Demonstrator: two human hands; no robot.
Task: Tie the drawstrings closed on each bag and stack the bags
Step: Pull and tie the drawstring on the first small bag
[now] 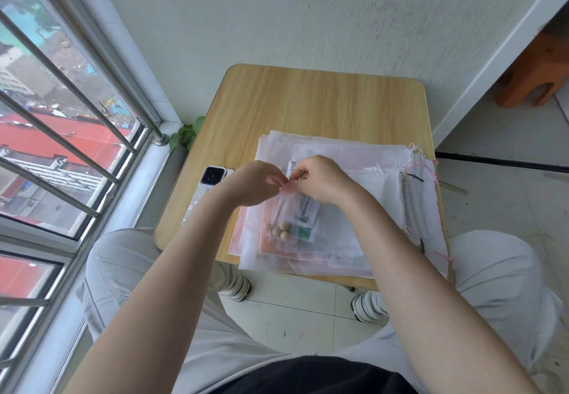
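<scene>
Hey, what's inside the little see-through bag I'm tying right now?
Through the small sheer bag, round wooden beads on pale sticks and a white packet with green print show. Your left hand and right hand cover its tied end.
</scene>
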